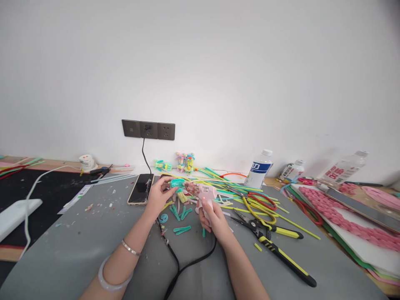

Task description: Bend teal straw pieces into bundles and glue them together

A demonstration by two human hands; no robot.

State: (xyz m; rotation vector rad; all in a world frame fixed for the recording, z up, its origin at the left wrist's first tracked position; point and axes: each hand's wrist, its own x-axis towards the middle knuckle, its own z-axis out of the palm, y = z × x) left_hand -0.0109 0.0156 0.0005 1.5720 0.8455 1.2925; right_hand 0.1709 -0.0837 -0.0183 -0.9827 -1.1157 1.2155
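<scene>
My right hand [216, 221] is wrapped round the handle of a small pink glue gun [209, 192], whose messy, glue-crusted nozzle points left. In my left hand [158, 197], fingers and thumb pinch a teal pipe-cleaner piece [177, 183] right by that nozzle. Yellow and pink fuzzy parts hang just below it; whether they are joined to it I cannot tell. Under the hands lie folded teal pipe cleaners [182, 230] and a small blue coil [163, 218]. A black cord [200, 261] runs from below my right hand toward the front edge.
A phone [141, 189] lies left of my hands. Behind stand small pipe-cleaner figures [189, 162]. To the right are loose pipe cleaners, red-handled scissors [261, 200], black-and-yellow cutters [278, 250] and a bottle [258, 170]. Pink braided material [343, 216] lies far right.
</scene>
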